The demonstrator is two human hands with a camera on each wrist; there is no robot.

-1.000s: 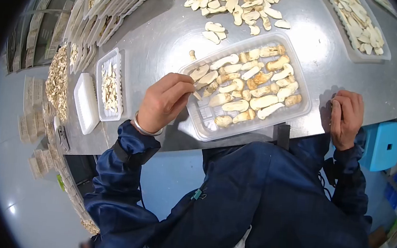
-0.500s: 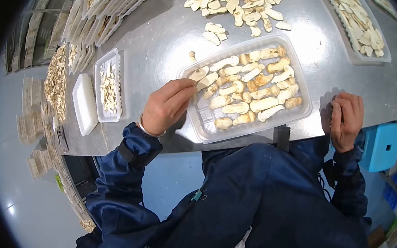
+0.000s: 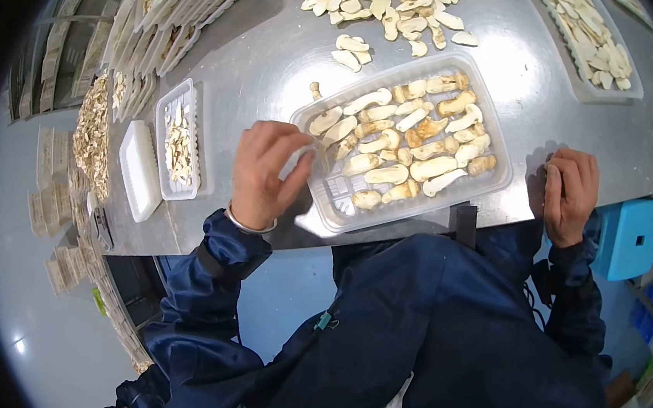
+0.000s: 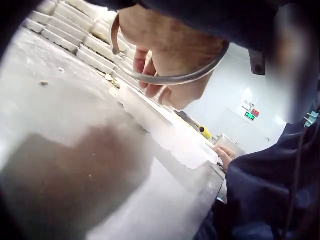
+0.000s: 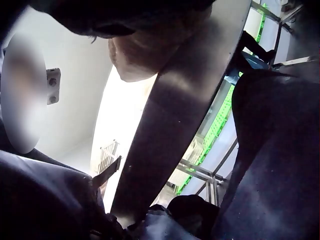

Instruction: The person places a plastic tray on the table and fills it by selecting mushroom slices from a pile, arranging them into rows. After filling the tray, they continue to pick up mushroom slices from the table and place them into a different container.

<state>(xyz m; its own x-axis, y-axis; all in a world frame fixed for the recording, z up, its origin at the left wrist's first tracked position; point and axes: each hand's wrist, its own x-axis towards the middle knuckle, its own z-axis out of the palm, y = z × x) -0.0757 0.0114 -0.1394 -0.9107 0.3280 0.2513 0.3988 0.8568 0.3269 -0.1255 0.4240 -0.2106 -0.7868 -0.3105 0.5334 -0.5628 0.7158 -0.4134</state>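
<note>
The hands are taking two different places. The left hand [image 3: 267, 172] is hovering by the left side of a clear plastic tray [image 3: 419, 205], its thumb and forefinger bending toward each other with a narrow gap; because of blur there, I am not managing to tell whether they are holding something or touching the rim. A metal bracelet [image 4: 170, 80] is encircling this wrist. The right hand [image 3: 570, 194] is resting at the front edge of the bench [image 3: 252, 81], to the right of the tray and apart from it, its fingers bending loosely.

The tray is lying near the middle of the front edge, slightly turned. Inside it, mushroom pieces [image 3: 433, 168] are lying in uneven rows, while the ribbed bottom is showing at its front left corner. A small mushroom stem [image 3: 315, 90] is lying on the bench just behind the tray.

Toward the back edge, loose mushroom slices [image 3: 391, 25] are forming a pile, and a small group of slices [image 3: 348, 60] is lying nearer. Toward the left end, a white tray [image 3: 199, 154] is holding small slices, another white tray [image 3: 140, 176] is lying beside it, and stacked trays [image 3: 135, 40] are rising behind. Near the right end, one more tray [image 3: 636, 87] is carrying slices
</note>
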